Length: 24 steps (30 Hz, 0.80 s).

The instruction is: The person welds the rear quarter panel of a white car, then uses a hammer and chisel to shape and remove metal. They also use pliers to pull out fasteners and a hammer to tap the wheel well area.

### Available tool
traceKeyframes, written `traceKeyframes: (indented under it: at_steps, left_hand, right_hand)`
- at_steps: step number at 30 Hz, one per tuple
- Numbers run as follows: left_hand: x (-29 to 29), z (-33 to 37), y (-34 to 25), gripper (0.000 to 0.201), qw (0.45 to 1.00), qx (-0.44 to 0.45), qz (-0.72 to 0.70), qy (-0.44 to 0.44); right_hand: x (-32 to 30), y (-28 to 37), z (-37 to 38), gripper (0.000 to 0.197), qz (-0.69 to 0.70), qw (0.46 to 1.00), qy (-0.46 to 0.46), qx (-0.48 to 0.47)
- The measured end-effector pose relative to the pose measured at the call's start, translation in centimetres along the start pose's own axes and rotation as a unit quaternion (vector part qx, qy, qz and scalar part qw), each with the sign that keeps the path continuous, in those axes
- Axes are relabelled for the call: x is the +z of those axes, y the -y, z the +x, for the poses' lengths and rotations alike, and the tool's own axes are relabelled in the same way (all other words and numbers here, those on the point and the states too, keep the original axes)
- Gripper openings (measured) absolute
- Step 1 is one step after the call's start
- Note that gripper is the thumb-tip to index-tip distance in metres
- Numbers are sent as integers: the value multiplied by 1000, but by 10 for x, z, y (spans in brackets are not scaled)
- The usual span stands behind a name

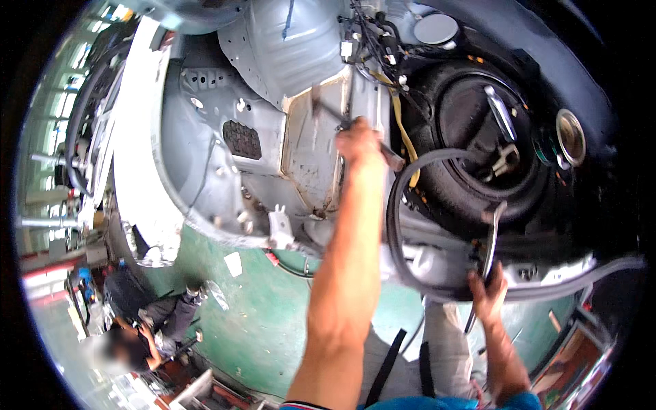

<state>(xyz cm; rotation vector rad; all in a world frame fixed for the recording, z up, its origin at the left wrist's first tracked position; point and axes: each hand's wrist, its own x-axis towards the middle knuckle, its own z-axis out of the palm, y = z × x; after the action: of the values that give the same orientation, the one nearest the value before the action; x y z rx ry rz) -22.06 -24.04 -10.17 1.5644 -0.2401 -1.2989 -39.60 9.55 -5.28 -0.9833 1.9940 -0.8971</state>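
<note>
My left hand (359,140) is closed around a long dark tool (330,109), blurred by motion and hammer-like. It hovers over the bare grey metal floor panel (311,147) of a car body; whether the tool touches the panel I cannot tell. My right hand (488,294) grips a bent shiny metal bar (490,246), held roughly upright at the body's near edge. A loose black rubber seal (396,232) loops between my hands and runs off to the right. Beyond it lies a black spare wheel (444,96), with a chrome tool (501,113) on it.
Bundled wiring (383,44) hangs at the far middle, and a yellow strap (403,130) runs beside the wheel. A round metal ring (570,138) sits at the right. Below left, another person (133,342) is low down on the green floor (263,324).
</note>
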Motion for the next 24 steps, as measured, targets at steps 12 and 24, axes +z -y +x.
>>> traceKeyframes:
  at_steps: [12,24]
  left_hand:
    - [-223,-259,-48,35,810,177,181,528]
    - [-343,-147,-57,24,974,1,92,207]
  right_hand:
    - [10,-63,5,34,37,981,-128,-141]
    - [21,27,-22,25,-11,998,-61,-6]
